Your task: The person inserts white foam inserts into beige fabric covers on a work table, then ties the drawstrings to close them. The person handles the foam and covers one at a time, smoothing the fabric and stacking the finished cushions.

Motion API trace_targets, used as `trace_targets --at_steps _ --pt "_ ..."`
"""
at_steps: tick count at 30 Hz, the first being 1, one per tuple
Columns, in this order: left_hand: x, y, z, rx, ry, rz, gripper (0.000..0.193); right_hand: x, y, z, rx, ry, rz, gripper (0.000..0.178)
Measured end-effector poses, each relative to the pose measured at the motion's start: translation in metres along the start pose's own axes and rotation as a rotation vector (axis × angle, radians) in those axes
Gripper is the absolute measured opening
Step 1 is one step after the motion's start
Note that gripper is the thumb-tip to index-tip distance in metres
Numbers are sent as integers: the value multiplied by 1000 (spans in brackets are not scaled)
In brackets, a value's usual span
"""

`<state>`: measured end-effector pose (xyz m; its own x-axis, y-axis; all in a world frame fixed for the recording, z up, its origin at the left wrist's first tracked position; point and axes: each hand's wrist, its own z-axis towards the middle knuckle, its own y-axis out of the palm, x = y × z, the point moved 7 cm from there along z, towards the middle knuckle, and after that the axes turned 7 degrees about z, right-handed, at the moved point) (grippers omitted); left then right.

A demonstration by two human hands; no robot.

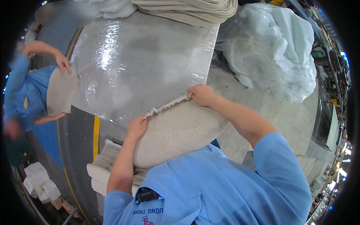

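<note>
A beige woven fabric piece (176,131), shaped like a cushion cover with a rounded lower side, is held up in front of my body. Along its top runs a pale frayed edge, stretched between both hands. My left hand (137,128) is closed on the left end of that edge. At the right end, higher up, my right hand (203,95) pinches the same edge, thumb and fingers together. The lower side of the piece rests against my blue shirt. Whether anything is inside it cannot be seen.
A plastic-covered table (142,60) stands ahead, with stacked beige fabric (191,11) at its far edge. Right of it sits a large plastic-wrapped white bundle (272,52). Folded pale pieces (108,161) lie left of me. Another person (32,86) holds a beige piece (61,92).
</note>
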<state>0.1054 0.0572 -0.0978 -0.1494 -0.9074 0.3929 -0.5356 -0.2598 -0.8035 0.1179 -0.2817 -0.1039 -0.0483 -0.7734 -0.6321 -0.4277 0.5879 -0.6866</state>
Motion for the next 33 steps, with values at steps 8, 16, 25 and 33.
trace_targets --at_steps 8,16,25,33 --pt "-12 10 6 263 -131 66 36 3 9 -6 261 -171 122 22" --pt "-28 -35 -36 427 -171 -235 35 -2 -29 -20 137 7 153 47" --pt "7 -7 -174 -7 -635 -957 69 4 -42 -154 -292 730 622 111" --pt "-29 17 -137 -129 -757 -914 53 47 -9 -110 -325 817 368 101"
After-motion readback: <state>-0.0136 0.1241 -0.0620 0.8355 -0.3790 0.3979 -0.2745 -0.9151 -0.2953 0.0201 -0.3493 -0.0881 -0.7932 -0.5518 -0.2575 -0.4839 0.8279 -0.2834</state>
